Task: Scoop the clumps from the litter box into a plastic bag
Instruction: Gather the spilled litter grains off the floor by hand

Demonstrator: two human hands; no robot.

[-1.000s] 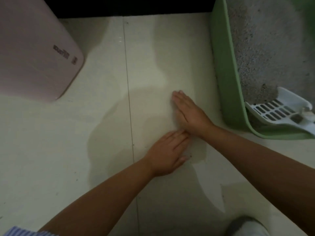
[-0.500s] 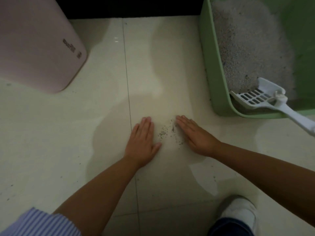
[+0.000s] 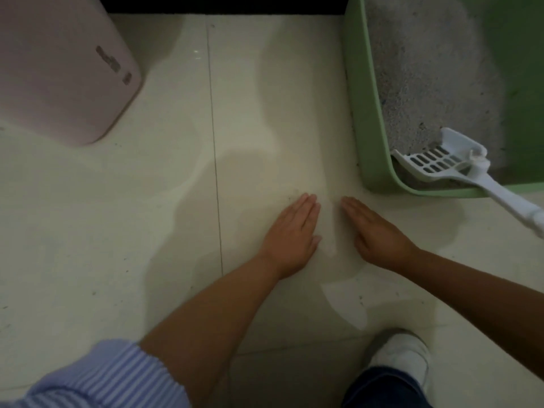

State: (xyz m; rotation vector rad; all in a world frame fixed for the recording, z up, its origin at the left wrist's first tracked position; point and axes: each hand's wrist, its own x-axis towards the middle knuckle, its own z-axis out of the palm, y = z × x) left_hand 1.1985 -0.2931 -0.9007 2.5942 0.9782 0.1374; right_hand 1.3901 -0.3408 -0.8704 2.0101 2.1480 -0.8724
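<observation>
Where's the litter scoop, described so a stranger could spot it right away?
Find the green litter box on the tiled floor at the right. At its near corner lies the white scoop, slotted head resting inside on the grey litter, handle sticking out over the rim. It is the only white plastic, slotted thing there.

**Open floor in the middle, big things at the sides**

The tile floor (image 3: 265, 113) is open down the middle, far to near. The pink bin (image 3: 59, 69) blocks the far left. The green litter box (image 3: 357, 113) blocks the far right, and its white scoop (image 3: 441, 166) sticks out over the rim. A white shoe (image 3: 403, 357) stands near right.
</observation>
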